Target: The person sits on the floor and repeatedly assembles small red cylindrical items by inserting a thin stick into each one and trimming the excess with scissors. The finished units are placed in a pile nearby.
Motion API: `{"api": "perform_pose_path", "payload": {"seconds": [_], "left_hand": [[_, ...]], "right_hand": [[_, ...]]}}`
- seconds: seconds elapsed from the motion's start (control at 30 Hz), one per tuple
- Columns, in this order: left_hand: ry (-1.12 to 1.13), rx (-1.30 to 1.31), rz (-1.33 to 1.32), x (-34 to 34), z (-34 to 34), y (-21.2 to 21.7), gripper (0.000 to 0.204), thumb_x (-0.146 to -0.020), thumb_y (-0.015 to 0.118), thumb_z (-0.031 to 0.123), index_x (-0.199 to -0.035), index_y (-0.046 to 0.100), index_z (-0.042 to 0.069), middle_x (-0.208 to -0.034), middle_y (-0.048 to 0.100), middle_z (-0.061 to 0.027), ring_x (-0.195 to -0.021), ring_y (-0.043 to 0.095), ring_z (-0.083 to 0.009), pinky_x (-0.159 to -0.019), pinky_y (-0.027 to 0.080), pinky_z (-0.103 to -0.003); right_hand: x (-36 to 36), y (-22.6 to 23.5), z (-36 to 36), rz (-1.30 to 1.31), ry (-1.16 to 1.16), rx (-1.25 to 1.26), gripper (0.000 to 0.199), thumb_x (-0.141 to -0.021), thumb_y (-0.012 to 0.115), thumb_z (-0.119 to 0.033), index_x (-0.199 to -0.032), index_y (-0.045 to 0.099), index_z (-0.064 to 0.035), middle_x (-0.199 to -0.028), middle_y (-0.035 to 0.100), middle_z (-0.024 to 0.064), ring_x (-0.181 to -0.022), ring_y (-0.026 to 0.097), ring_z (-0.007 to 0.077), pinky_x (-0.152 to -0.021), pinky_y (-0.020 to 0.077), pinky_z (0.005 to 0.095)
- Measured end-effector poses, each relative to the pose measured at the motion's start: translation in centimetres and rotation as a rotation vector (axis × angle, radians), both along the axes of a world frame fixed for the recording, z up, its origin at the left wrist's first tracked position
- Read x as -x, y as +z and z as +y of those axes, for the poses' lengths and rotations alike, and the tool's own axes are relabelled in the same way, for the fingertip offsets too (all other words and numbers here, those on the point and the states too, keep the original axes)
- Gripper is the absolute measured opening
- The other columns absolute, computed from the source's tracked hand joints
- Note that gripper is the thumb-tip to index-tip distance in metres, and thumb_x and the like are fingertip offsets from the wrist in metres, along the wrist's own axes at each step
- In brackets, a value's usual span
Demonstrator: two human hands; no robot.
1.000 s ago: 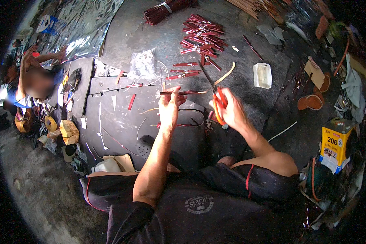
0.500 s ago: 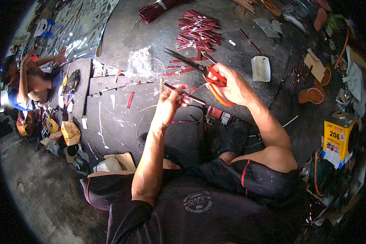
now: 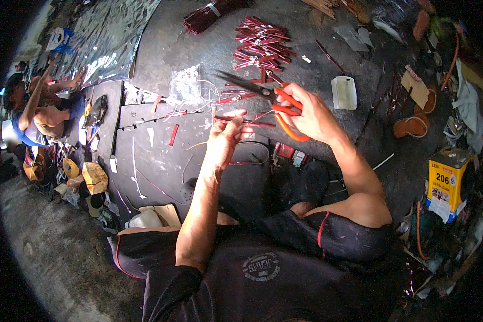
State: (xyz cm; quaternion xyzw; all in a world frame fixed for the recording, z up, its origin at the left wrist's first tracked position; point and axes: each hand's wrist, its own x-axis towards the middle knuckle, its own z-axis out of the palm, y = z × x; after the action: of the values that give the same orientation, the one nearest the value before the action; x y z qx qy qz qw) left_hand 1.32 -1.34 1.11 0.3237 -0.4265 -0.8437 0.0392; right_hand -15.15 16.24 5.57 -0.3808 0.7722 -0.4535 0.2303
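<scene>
Dark floor (image 3: 198, 48) spreads under scattered red strips (image 3: 260, 43). Left hand (image 3: 225, 134) pinches a thin red strip (image 3: 247, 122) between closed fingers; it looks light and bendy, best held near its end. Right hand (image 3: 306, 115) grips orange-handled scissors (image 3: 268, 96), blades slightly open.

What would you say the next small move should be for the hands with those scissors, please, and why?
Probably bring the scissors down onto the thin red strip and close them. The right hand holds them by the orange handles with the blades apart and pointing away above the strip, while the left hand pinches the strip level; blades and strip look apart.
</scene>
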Motion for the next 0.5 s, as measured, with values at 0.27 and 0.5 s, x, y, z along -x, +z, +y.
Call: {"api": "perform_pose_path", "payload": {"seconds": [0.27,0.5], "left_hand": [[0.11,0.341,-0.075,0.5,0.6,-0.8,0.029,-0.097,0.06,0.023,-0.12,0.062,0.006,-0.12,0.064,-0.0082,-0.104,0.066,-0.0216,-0.071,0.052,-0.026],[0.202,0.311,-0.088,0.1,0.6,-2.0,0.03,-0.097,0.061,0.026,-0.119,0.061,0.005,-0.125,0.062,-0.0084,-0.105,0.065,-0.0236,-0.076,0.053,-0.028]], "right_hand": [[-5.0,-4.1,3.9,-0.524,-0.244,0.106,0.033,-0.083,0.074,-0.01,-0.111,0.058,-0.0027,-0.092,0.067,0.0072,-0.082,0.068,0.0179,-0.076,0.055,0.0309],[-9.1,-7.0,6.4,-1.092,0.194,-0.076,0.06,-0.1,0.039,-0.056,-0.121,0.054,-0.0019,-0.078,0.056,0.0051,-0.063,0.06,0.0138,-0.057,0.052,0.028]]}}
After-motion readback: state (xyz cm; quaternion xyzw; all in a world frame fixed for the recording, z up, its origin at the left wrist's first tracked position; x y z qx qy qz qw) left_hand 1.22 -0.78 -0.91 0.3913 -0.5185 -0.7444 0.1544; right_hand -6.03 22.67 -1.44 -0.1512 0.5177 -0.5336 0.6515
